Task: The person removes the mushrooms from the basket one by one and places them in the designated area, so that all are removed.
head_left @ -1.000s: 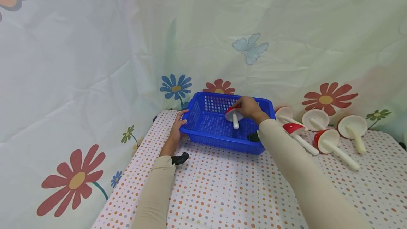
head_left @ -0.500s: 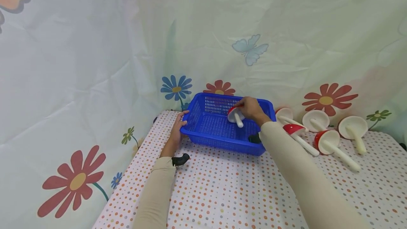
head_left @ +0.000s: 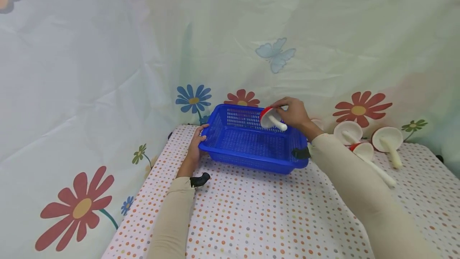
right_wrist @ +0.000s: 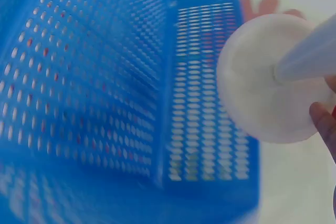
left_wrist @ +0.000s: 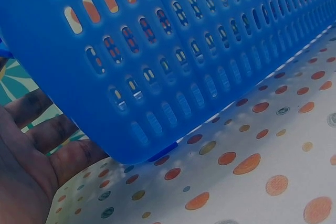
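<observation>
My right hand [head_left: 296, 113] pinches the cap edge of a toy mushroom [head_left: 266, 119], red on top and white beneath with a white stem. The mushroom is raised by the far right part of a blue plastic basket [head_left: 251, 162], level with its back rim. In the right wrist view the pale underside of the mushroom [right_wrist: 257, 98] faces the camera, and its stem points right. My left hand [head_left: 194, 149] holds the basket's left end at the rim. In the left wrist view its fingers [left_wrist: 79, 156] reach behind the basket's end wall [left_wrist: 42, 51].
Several more toy mushrooms lie on the right of the table, such as one with a wide white underside [head_left: 387, 138]; my right sleeve [head_left: 355, 179] covers part of the group. A dotted cloth [head_left: 251, 211] covers the table. A flowered curtain [head_left: 223, 31] hangs close behind the basket.
My right hand has lifted the mushroom up and to the right from inside the basket, and its stem has swung rightward. The left hand stays at the basket's left end.
</observation>
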`<move>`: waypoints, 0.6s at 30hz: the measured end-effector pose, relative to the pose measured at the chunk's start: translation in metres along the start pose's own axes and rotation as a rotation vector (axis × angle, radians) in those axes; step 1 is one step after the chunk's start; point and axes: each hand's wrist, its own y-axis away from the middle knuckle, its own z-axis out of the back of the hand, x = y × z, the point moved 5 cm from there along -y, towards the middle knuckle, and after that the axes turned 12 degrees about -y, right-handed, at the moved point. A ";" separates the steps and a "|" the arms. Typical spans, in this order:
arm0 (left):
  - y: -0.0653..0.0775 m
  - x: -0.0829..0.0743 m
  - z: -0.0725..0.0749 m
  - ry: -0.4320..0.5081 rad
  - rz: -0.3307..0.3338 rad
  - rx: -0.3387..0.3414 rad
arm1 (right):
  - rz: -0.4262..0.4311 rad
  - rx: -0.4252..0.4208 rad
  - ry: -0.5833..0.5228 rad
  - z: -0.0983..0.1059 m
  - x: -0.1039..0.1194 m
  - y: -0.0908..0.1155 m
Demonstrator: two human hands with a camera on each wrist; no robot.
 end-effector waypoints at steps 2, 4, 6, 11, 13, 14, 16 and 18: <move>-0.003 0.000 -0.006 0.011 -0.002 0.011 | -0.011 -0.045 -0.005 0.025 -0.005 0.010; -0.004 0.000 -0.011 0.018 -0.001 0.021 | -0.028 -0.088 -0.017 0.052 -0.010 0.023; -0.005 0.000 -0.015 0.026 0.001 0.029 | -0.049 -0.144 0.003 0.080 -0.016 0.038; -0.006 -0.003 -0.003 0.024 -0.006 0.045 | -0.198 -0.281 0.002 0.144 -0.033 0.078; -0.002 -0.004 0.012 0.022 -0.008 0.029 | -0.278 -0.319 -0.062 0.159 -0.046 0.090; 0.001 -0.005 0.020 0.024 -0.009 0.015 | -0.318 -0.334 -0.112 0.166 -0.054 0.095; 0.007 -0.006 0.036 0.026 -0.007 -0.017 | -0.375 -0.367 -0.259 0.174 -0.072 0.104; 0.013 -0.007 0.050 0.032 -0.001 -0.036 | -0.437 -0.416 -0.472 0.179 -0.092 0.117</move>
